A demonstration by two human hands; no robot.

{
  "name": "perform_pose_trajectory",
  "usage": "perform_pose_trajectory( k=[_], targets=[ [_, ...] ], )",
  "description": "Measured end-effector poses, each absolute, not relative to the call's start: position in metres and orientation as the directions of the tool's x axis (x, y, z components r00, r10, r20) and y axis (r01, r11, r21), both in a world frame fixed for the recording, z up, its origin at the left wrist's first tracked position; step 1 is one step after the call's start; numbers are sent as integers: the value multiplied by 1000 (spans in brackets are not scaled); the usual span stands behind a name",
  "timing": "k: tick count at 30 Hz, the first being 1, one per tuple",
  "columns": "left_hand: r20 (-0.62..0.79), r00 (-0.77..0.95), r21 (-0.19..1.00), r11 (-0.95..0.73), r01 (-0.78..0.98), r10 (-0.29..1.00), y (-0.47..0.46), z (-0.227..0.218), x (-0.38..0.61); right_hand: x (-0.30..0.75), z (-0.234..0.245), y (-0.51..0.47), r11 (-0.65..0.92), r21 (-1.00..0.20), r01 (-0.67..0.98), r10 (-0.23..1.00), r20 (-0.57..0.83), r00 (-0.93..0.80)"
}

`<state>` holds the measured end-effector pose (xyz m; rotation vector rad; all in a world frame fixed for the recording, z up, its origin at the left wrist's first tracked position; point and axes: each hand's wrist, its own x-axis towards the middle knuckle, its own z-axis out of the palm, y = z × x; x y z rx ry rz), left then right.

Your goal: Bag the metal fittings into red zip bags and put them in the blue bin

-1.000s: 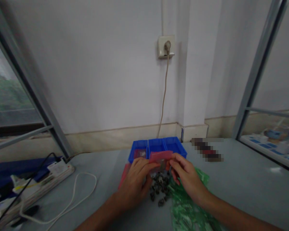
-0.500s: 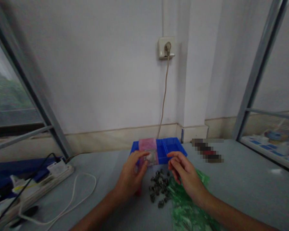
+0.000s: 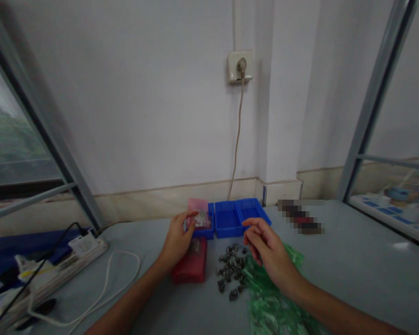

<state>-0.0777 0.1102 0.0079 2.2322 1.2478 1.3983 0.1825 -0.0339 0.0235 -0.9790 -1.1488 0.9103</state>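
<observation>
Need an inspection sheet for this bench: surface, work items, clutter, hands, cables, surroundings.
Surface: grey-blue tabletop, glossy toward the right.
Work items: pink bag at the left compartment of the blue bins; red packet in front; loose dark metal parts; green bag beside them.
Clutter: power strip with adapters; pixelated item, unidentifiable.
Left hand: at the pink bag, grip unclear.
Right hand: loosely curled above the green bag, no object visible in it.
Cables: white cable looped on tabletop; wall cord hanging behind bins.
Surroundings: wall socket, plug inserted; window left.
Co-workers' hands: nothing seen.
</observation>
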Motion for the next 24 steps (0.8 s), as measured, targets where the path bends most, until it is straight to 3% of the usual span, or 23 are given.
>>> perform_pose_trajectory(
  k=[7,24],
  targets=[
    [589,308,504,-638,583,747,116,-1,-80,181,23,-36,349,-936,-53,928,337,159],
    [533,417,320,-631,706,736,118,-9,-81,181,22,-37,329,-944,-32,938,323,130]
  ],
)
